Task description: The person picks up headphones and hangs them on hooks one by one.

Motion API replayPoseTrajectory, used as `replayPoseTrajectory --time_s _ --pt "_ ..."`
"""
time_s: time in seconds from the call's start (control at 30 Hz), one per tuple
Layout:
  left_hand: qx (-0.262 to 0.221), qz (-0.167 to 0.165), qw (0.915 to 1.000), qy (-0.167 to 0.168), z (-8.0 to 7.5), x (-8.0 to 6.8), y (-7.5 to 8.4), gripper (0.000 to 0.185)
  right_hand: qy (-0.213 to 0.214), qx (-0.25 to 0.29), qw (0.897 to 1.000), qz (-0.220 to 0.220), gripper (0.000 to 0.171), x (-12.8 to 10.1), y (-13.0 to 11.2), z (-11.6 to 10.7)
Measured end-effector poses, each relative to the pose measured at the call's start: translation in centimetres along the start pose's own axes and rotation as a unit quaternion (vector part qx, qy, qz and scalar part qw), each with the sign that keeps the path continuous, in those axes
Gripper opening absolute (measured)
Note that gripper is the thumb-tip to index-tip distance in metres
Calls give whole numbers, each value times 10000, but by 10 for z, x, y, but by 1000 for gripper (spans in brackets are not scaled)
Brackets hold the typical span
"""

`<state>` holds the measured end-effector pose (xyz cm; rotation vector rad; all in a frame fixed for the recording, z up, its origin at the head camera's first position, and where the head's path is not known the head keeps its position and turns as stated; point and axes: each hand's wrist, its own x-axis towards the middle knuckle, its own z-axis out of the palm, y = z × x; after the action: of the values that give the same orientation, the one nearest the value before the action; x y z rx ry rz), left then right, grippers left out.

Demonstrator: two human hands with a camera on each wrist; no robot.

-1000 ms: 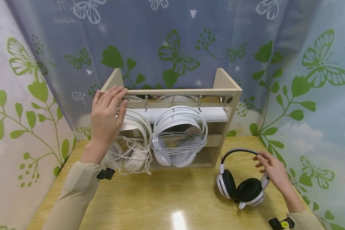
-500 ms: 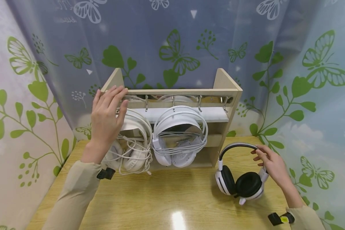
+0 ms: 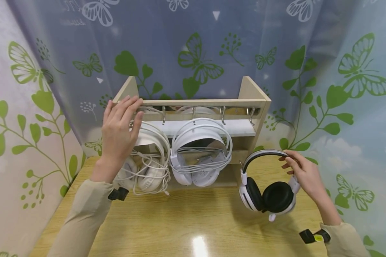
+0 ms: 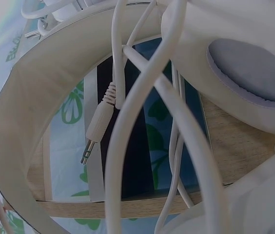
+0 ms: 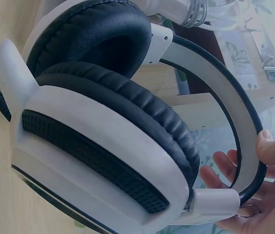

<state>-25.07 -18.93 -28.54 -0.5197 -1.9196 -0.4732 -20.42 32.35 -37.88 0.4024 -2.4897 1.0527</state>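
Headset (image 3: pixel 270 185) right of rack (image 3: pixel 244 103)

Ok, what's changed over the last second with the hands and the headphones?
The right hand, gripping the band of the black-and-white headset, has raised it off the table and carried it left, toward the rack. The left hand stays resting on the rack's top left corner, and the two white headsets hang on their hooks as before.

our left hand (image 3: pixel 118 132) reached up at frame left, fingers straight; our right hand (image 3: pixel 303 175) pinched at right.
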Motion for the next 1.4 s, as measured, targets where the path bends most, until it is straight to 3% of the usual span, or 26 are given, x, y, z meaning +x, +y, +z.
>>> replayPoseTrajectory --time_s 0.67,1.4 --pt "-118 -97 9998 142 1 -1 1 45 403 219 9975 -539 28 16 -23 -9" --pt "-93 -76 9999 74 1 0 1 48 470 328 9963 -646 30 33 -47 -23"
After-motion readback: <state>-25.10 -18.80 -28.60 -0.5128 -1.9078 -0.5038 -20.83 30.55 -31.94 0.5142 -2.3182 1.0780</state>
